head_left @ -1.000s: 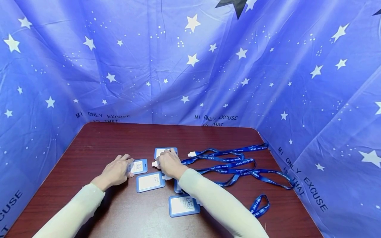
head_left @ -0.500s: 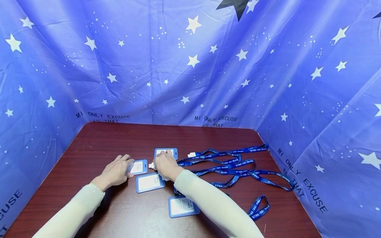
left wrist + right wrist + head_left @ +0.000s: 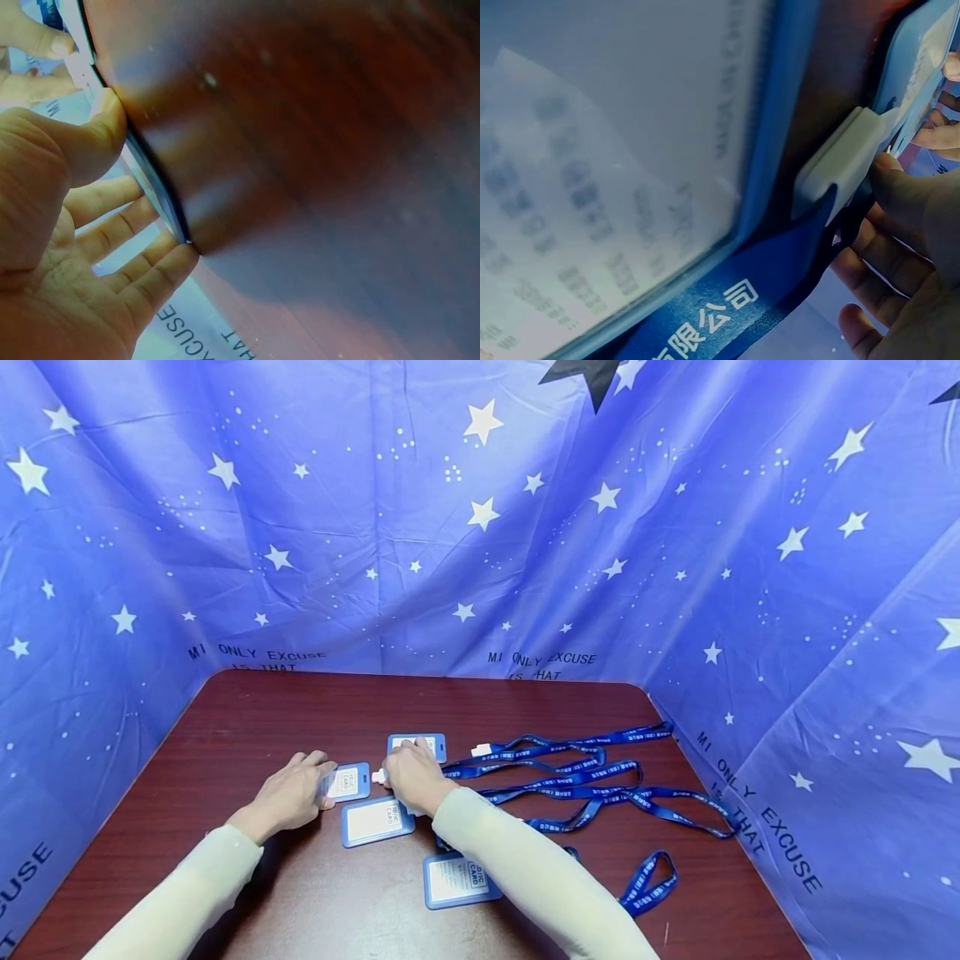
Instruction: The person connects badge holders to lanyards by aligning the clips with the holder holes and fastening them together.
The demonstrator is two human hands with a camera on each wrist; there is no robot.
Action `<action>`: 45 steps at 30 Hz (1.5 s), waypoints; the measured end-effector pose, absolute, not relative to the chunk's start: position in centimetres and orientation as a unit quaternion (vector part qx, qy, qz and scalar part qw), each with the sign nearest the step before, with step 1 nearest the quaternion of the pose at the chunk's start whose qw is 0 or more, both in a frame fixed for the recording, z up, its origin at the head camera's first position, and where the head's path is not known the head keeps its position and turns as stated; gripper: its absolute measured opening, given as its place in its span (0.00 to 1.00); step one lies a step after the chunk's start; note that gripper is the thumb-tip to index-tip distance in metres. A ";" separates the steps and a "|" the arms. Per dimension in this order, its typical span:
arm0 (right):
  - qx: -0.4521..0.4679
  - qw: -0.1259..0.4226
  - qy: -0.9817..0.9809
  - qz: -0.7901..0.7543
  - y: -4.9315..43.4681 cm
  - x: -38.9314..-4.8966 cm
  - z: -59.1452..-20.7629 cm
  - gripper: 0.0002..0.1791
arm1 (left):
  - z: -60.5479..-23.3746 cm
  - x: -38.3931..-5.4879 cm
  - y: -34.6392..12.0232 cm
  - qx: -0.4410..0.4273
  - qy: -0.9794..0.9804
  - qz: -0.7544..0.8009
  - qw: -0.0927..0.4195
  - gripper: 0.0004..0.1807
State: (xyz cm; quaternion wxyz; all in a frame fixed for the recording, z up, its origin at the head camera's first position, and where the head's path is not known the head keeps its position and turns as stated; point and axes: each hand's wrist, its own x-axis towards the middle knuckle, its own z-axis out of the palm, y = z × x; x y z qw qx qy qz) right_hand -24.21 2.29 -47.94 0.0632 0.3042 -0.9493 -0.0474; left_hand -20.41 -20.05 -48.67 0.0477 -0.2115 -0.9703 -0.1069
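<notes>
In the head view, my left hand (image 3: 288, 792) grips the left end of a blue-edged ID card holder (image 3: 349, 782). The left wrist view shows its thumb (image 3: 105, 127) on one edge and the fingers along the other. My right hand (image 3: 417, 779) pinches a lanyard's white clip (image 3: 378, 776), whose tip points at the holder's slotted end, very near it. Whether they touch is hard to tell. From that hand a blue lanyard (image 3: 468, 772) runs right. Just below, another card holder (image 3: 375, 822) lies flat; a white clip (image 3: 840, 161) shows beside the right hand in its wrist view.
A further card holder (image 3: 416, 743) lies behind the right hand, and one more (image 3: 456, 882) nearer the front. Several blue lanyards (image 3: 592, 797) spread over the right of the dark red table (image 3: 300, 710). The right sleeve (image 3: 525, 868) covers part of them. A starry blue curtain (image 3: 330, 568) surrounds the table.
My right hand has shifted slightly left, bringing the white clip closer to the held card holder. The left hand and its holder stay in place.
</notes>
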 end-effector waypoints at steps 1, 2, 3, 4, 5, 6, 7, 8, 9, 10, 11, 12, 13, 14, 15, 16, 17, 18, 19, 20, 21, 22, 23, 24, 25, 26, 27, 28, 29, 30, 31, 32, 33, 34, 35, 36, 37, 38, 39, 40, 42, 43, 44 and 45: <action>0.303 0.064 -0.950 -0.046 2.2 -24.2 -48.0 0.09 | -48.7 -20.4 -20.1 -0.212 -0.970 -0.107 0.049 0.31; 0.302 0.063 -0.950 -0.045 2.2 -24.2 -48.0 0.09 | -48.7 -20.4 -20.1 -0.212 -0.970 -0.107 0.049 0.31; 0.302 0.065 -0.950 -0.046 2.2 -24.2 -48.0 0.08 | -48.7 -20.4 -20.0 -0.212 -0.970 -0.107 0.050 0.31; 0.301 0.066 -0.950 -0.049 2.1 -24.2 -48.1 0.08 | -48.7 -20.4 -20.0 -0.211 -0.970 -0.107 0.049 0.31; 0.301 0.067 -0.950 -0.050 2.1 -24.2 -48.0 0.08 | -48.7 -20.5 -20.0 -0.210 -0.971 -0.107 0.047 0.31; 0.301 0.068 -0.950 -0.053 2.0 -24.1 -48.0 0.08 | -48.7 -20.5 -20.0 -0.208 -0.971 -0.108 0.046 0.32; 0.302 0.068 -0.949 -0.054 1.9 -24.1 -48.0 0.08 | -48.7 -20.5 -20.0 -0.208 -0.971 -0.107 0.044 0.32; 0.303 0.068 -0.949 -0.056 1.9 -24.1 -48.0 0.08 | -48.7 -20.5 -20.0 -0.207 -0.972 -0.107 0.043 0.32; 0.304 0.069 -0.948 -0.059 1.8 -24.0 -48.0 0.08 | -48.7 -20.5 -20.0 -0.207 -0.972 -0.107 0.042 0.32; 0.305 0.070 -0.948 -0.060 1.8 -24.0 -47.9 0.08 | -48.6 -20.5 -19.9 -0.206 -0.972 -0.107 0.040 0.32; 0.307 0.070 -0.947 -0.060 1.8 -24.0 -47.9 0.09 | -48.6 -20.5 -19.9 -0.206 -0.972 -0.107 0.040 0.32; 0.308 0.072 -0.947 -0.061 1.8 -24.0 -48.0 0.09 | -48.6 -20.4 -19.9 -0.207 -0.972 -0.106 0.041 0.32; 0.308 0.074 -0.946 -0.062 1.7 -24.0 -48.0 0.08 | -48.6 -20.4 -19.9 -0.209 -0.971 -0.105 0.042 0.32; 0.309 0.076 -0.946 -0.063 1.7 -24.0 -48.0 0.08 | -48.6 -20.5 -19.9 -0.210 -0.971 -0.105 0.043 0.32; 0.309 0.079 -0.946 -0.065 1.7 -24.0 -48.1 0.08 | -48.6 -20.4 -19.9 -0.211 -0.971 -0.104 0.044 0.31; 0.309 0.081 -0.945 -0.066 1.7 -24.0 -48.1 0.08 | -48.6 -20.4 -19.9 -0.212 -0.971 -0.103 0.044 0.31; 0.309 0.082 -0.945 -0.066 1.7 -24.0 -48.1 0.08 | -48.6 -20.5 -19.9 -0.212 -0.971 -0.103 0.045 0.31; 0.309 0.083 -0.945 -0.067 1.8 -24.0 -48.1 0.08 | -48.6 -20.5 -19.9 -0.213 -0.971 -0.102 0.046 0.31; 0.308 0.084 -0.945 -0.067 1.8 -24.0 -48.1 0.08 | -48.6 -20.4 -19.9 -0.213 -0.971 -0.102 0.046 0.31; 0.308 0.084 -0.945 -0.067 1.8 -24.0 -48.1 0.08 | -48.6 -20.4 -19.9 -0.213 -0.971 -0.101 0.046 0.32; 0.307 0.083 -0.946 -0.067 1.8 -24.0 -48.1 0.08 | -48.6 -20.4 -19.9 -0.213 -0.971 -0.101 0.046 0.32; 0.307 0.083 -0.946 -0.066 1.8 -24.0 -48.1 0.08 | -48.6 -20.5 -19.9 -0.214 -0.971 -0.101 0.046 0.32; 0.306 0.083 -0.946 -0.066 1.8 -24.0 -48.1 0.08 | -48.5 -20.5 -19.9 -0.214 -0.971 -0.101 0.046 0.32; 0.305 0.082 -0.947 -0.066 1.8 -24.0 -48.1 0.08 | -48.5 -20.5 -19.9 -0.214 -0.971 -0.100 0.046 0.32; 0.303 0.082 -0.947 -0.067 1.8 -24.0 -48.1 0.08 | -48.5 -20.5 -19.9 -0.214 -0.971 -0.099 0.046 0.32; 0.302 0.082 -0.947 -0.068 1.7 -23.9 -48.1 0.08 | -48.5 -20.5 -19.9 -0.215 -0.971 -0.099 0.046 0.32; 0.301 0.081 -0.948 -0.068 1.7 -23.9 -48.0 0.08 | -48.5 -20.5 -19.9 -0.215 -0.971 -0.099 0.046 0.32; 0.301 0.081 -0.948 -0.068 1.6 -23.9 -48.0 0.08 | -48.5 -20.5 -19.9 -0.214 -0.971 -0.099 0.046 0.31; 0.300 0.080 -0.948 -0.068 1.6 -23.8 -47.9 0.08 | -48.5 -20.5 -19.8 -0.214 -0.971 -0.100 0.046 0.31; 0.299 0.080 -0.948 -0.067 1.5 -23.8 -47.9 0.08 | -48.6 -20.4 -19.8 -0.214 -0.971 -0.100 0.045 0.31; 0.299 0.080 -0.949 -0.066 1.5 -23.8 -47.9 0.07 | -48.6 -20.4 -19.8 -0.213 -0.971 -0.101 0.044 0.31; 0.298 0.079 -0.949 -0.064 1.5 -23.7 -47.9 0.07 | -48.6 -20.4 -19.8 -0.213 -0.971 -0.101 0.043 0.31; 0.299 0.079 -0.949 -0.061 1.4 -23.7 -48.0 0.07 | -48.6 -20.4 -19.8 -0.212 -0.971 -0.101 0.043 0.31; 0.299 0.079 -0.949 -0.059 1.4 -23.7 -48.0 0.07 | -48.6 -20.4 -19.8 -0.212 -0.971 -0.100 0.043 0.31; 0.299 0.078 -0.949 -0.057 1.4 -23.7 -48.0 0.08 | -48.6 -20.4 -19.7 -0.212 -0.971 -0.100 0.043 0.31; 0.300 0.079 -0.949 -0.056 1.4 -23.7 -48.1 0.08 | -48.6 -20.4 -19.7 -0.212 -0.971 -0.100 0.044 0.31; 0.301 0.079 -0.949 -0.058 1.4 -23.7 -48.1 0.09 | -48.6 -20.4 -19.7 -0.213 -0.971 -0.100 0.045 0.31; 0.302 0.080 -0.948 -0.059 1.3 -23.7 -48.2 0.09 | -48.6 -20.4 -19.8 -0.214 -0.971 -0.101 0.047 0.31; 0.303 0.083 -0.948 -0.061 1.3 -23.7 -48.2 0.09 | -48.7 -20.4 -19.8 -0.215 -0.970 -0.101 0.049 0.31; 0.303 0.084 -0.947 -0.063 1.3 -23.7 -48.2 0.09 | -48.7 -20.4 -19.8 -0.216 -0.970 -0.102 0.050 0.31; 0.305 0.087 -0.946 -0.065 1.3 -23.6 -48.2 0.09 | -48.7 -20.4 -19.9 -0.218 -0.969 -0.103 0.052 0.31; 0.305 0.089 -0.946 -0.065 1.2 -23.5 -48.2 0.09 | -48.7 -20.4 -19.9 -0.218 -0.969 -0.103 0.053 0.31; 0.306 0.091 -0.946 -0.063 1.2 -23.5 -48.2 0.09 | -48.7 -20.4 -19.9 -0.218 -0.969 -0.103 0.053 0.31; 0.307 0.090 -0.946 -0.062 1.1 -23.4 -48.2 0.09 | -48.7 -20.4 -19.9 -0.218 -0.969 -0.103 0.052 0.31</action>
